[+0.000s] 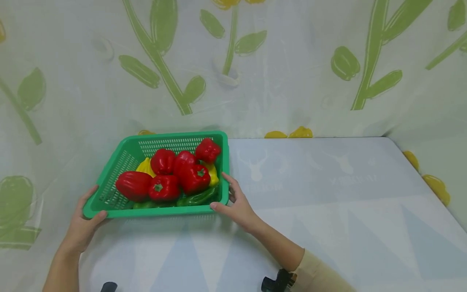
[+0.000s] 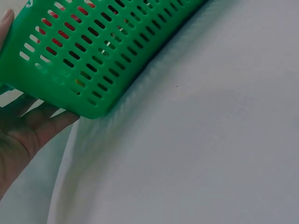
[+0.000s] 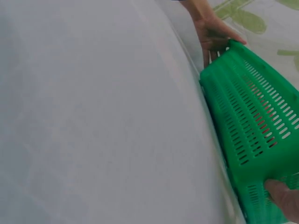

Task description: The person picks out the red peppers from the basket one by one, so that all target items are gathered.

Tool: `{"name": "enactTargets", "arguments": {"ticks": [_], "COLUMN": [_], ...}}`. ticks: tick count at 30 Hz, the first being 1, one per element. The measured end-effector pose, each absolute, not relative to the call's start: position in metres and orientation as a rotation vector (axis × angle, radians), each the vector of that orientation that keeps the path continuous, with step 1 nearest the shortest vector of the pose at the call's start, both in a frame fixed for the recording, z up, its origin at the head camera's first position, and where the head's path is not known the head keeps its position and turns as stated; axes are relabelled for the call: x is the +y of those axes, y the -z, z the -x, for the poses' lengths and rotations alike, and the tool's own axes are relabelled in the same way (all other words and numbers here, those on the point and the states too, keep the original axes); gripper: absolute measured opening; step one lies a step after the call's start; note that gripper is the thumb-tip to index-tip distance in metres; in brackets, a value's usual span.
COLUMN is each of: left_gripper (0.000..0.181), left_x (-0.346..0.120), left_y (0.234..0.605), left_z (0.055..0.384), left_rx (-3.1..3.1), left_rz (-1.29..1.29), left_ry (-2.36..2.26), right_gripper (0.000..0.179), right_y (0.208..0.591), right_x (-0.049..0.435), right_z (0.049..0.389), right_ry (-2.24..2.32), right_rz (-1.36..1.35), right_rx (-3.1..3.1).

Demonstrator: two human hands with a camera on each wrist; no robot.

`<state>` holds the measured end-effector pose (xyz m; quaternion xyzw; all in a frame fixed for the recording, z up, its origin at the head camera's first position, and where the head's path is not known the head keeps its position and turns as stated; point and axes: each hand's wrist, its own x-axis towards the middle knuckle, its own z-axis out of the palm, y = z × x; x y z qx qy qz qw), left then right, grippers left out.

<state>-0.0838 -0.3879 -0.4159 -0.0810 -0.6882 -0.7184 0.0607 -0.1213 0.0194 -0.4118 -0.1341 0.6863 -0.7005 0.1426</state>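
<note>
A green slotted plastic basket (image 1: pixel 157 213) stands at the left part of the table, near the back. Red bell peppers (image 1: pixel 165 188) fill its middle, with yellow peppers (image 1: pixel 145 167) and a long green pepper (image 1: pixel 198 197) among them. My left hand (image 1: pixel 81 227) grips the basket's near left corner, thumb on the front rim and fingers along the side; the left wrist view shows its fingers under the corner (image 2: pixel 96 109). At the near right corner my right hand (image 1: pixel 237 205) holds the rim, thumb at the front and fingers against the right side.
The white table (image 1: pixel 328 227) with pale blue triangles extends to the right and front. Behind it and at both sides hangs a whitish curtain (image 1: pixel 284 81) printed with green stems and leaves. A black device (image 1: pixel 279 280) sits by the right sleeve.
</note>
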Motion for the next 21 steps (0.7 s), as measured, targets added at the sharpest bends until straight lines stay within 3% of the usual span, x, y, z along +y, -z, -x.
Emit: {"name": "enactTargets", "arguments": {"ticks": [21], "left_gripper": [0.066], "left_x": [-0.3862], "left_y": [0.4143], "left_z": [0.0856], "left_rx": [-2.141], "left_rz": [0.189], "left_ry": [2.099], "right_gripper": [0.082], "right_y": [0.4081], "right_x": [0.0162], "right_z": [0.1178], "right_ry": [2.064], "right_rz": [0.289], "right_rx": [1.992]}}
